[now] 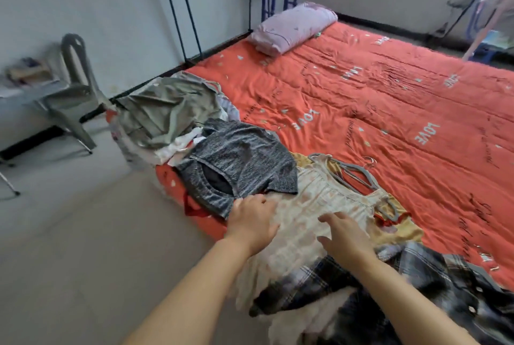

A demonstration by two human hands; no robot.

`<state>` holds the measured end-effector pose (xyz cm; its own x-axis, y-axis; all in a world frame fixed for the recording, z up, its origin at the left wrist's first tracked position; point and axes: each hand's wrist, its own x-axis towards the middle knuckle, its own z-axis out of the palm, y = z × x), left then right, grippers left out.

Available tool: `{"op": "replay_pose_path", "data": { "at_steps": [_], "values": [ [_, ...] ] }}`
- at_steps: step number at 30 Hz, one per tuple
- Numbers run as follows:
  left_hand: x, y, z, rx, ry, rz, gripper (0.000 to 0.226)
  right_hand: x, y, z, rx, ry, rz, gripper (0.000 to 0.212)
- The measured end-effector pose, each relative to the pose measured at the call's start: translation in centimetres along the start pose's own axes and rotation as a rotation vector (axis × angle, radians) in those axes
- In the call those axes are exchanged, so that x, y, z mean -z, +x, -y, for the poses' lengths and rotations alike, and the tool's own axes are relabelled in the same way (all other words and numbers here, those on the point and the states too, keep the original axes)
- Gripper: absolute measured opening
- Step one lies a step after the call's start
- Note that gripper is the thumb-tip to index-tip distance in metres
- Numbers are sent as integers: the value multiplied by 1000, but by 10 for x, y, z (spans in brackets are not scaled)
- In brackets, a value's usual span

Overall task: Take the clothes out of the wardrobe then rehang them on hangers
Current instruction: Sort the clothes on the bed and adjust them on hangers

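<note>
A pale cream dress [314, 205] lies on the near corner of the red bed [375, 100], with a grey hanger [353, 175] at its neckline. My left hand [251, 222] rests on the dress's left edge, next to a dark grey heathered T-shirt [239, 158]. Fingers spread, my right hand [345, 236] hovers over or lightly touches the dress's middle. A plaid shirt [417, 283] lies crumpled below my right hand. An olive green garment [167, 108] tops a pile at the bed's left corner. A second grey hanger [389, 211] lies on a yellow garment [400, 230].
A folded lilac blanket [292, 27] sits at the head of the bed. A black metal wardrobe frame [180, 11] stands along the wall. A grey chair [75, 86] stands on the floor at left. More furniture and clutter stand at the far right.
</note>
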<state>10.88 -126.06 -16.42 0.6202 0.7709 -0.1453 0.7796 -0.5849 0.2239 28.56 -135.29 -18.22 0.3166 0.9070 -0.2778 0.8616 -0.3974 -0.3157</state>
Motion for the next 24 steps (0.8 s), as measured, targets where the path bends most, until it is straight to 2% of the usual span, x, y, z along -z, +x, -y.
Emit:
{"op": "replay_pose_path", "data": {
  "at_steps": [5, 12, 24],
  "values": [
    [32, -37, 107, 97, -27, -45, 48, -19, 12, 109, 99, -44, 25, 44],
    [57, -34, 210, 178, -69, -56, 53, -39, 64, 211, 186, -72, 28, 41],
    [118, 83, 399, 257, -8, 17, 46, -64, 256, 371, 201, 46, 100, 41]
  ]
}}
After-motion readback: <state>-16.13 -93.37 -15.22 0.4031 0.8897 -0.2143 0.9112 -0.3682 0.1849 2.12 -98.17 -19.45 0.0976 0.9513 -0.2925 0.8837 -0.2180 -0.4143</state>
